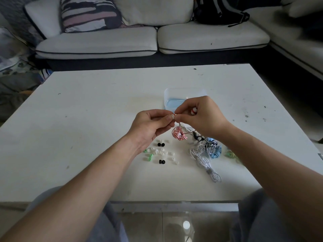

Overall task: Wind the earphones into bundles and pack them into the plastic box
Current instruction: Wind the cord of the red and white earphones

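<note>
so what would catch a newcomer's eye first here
Both hands meet above the middle of the table: the left hand and right hand pinch a pink earphone cable whose tangled loops bunch below them. Right of that lies a heap of white, blue and striped earphones, with loose ear tips scattered to the left and the plastic box behind the hands.

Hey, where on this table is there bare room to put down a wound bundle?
The left half of the table is bare, from the loose ear tips out to the left edge. Also bare: the far strip behind the plastic box. Crowded: the middle front, with the pink earphone cable and the tangled cable pile right of it.
</note>
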`<action>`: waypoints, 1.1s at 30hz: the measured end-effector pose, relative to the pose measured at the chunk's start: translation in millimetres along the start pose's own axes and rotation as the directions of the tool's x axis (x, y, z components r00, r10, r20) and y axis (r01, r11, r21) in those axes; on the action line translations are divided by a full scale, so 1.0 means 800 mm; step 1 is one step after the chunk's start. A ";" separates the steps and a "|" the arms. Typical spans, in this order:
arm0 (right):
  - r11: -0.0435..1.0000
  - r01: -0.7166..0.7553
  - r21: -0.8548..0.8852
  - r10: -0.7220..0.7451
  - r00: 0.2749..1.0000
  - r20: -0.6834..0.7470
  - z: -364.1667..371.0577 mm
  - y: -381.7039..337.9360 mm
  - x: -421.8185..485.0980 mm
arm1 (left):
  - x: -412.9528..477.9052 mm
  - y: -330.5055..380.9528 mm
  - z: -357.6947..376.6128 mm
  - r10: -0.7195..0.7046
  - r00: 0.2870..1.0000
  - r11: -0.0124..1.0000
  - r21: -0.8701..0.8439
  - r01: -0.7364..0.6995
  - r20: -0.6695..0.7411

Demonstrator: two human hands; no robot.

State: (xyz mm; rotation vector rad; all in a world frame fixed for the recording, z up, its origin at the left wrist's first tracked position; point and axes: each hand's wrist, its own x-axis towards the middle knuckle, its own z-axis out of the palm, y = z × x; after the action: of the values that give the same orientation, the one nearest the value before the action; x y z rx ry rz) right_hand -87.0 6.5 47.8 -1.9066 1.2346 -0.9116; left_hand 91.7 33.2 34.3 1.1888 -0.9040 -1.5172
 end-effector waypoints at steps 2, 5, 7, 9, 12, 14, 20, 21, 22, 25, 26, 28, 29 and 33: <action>0.998 -0.014 0.063 0.012 0.999 0.030 -0.003 0.000 0.000 | 0.001 0.000 0.000 -0.004 1.000 1.000 -0.001 0.004 0.014; 0.990 -0.033 0.134 0.021 0.996 0.087 -0.008 0.001 -0.002 | 0.001 0.000 -0.001 0.003 0.999 1.000 0.018 -0.004 0.032; 0.983 -0.060 0.176 0.039 0.992 0.119 -0.009 0.002 -0.002 | 0.002 -0.001 -0.002 0.015 0.999 0.999 0.046 -0.016 0.033; 0.974 -0.086 0.211 0.058 0.989 0.137 -0.008 0.005 -0.001 | 0.003 -0.003 -0.003 0.027 0.999 0.997 0.074 -0.030 0.032; 0.963 -0.118 0.242 0.084 0.986 0.145 -0.007 0.008 0.000 | 0.004 -0.004 -0.004 0.054 0.998 0.992 0.110 -0.057 0.030; 0.956 -0.134 0.263 0.100 0.985 0.137 -0.006 0.010 0.001 | 0.004 -0.004 -0.004 0.079 0.996 0.988 0.128 -0.082 0.029; 0.962 -0.132 0.237 0.124 0.991 0.050 0.001 0.011 0.002 | 0.006 -0.007 -0.003 0.114 0.993 0.988 0.103 -0.115 0.018; 0.955 -0.139 0.263 0.130 0.990 0.050 0.001 0.010 0.002 | 0.007 -0.007 -0.003 0.115 0.993 0.988 0.098 -0.117 0.019; 0.946 -0.148 0.289 0.138 0.989 0.055 0.002 0.009 0.001 | 0.007 -0.006 -0.004 0.117 0.993 0.989 0.094 -0.118 0.021; 0.922 -0.166 0.349 0.150 0.986 0.075 0.002 0.012 0.002 | 0.010 -0.004 -0.005 0.120 0.992 0.988 0.095 -0.123 0.034; 0.915 -0.174 0.363 0.156 0.985 0.079 0.002 0.013 0.003 | 0.010 -0.003 -0.005 0.120 0.992 0.987 0.099 -0.124 0.041; 0.904 -0.186 0.385 0.166 0.982 0.085 0.001 0.015 0.004 | 0.010 -0.002 -0.004 0.118 0.992 0.986 0.111 -0.123 0.048; 0.897 -0.189 0.399 0.164 0.982 0.096 0.002 0.016 0.004 | 0.010 -0.003 -0.004 0.118 0.992 0.985 0.124 -0.123 0.047; 0.844 -0.239 0.479 0.179 0.969 0.168 0.002 0.022 0.005 | 0.012 -0.004 -0.002 0.124 0.992 0.975 0.184 -0.126 0.020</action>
State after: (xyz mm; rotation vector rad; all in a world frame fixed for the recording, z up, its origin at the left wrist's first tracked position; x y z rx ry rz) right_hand -91.9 -2.7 33.2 -1.3642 0.9933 -0.8823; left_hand 91.6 24.8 28.6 1.2333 -1.1240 -1.3611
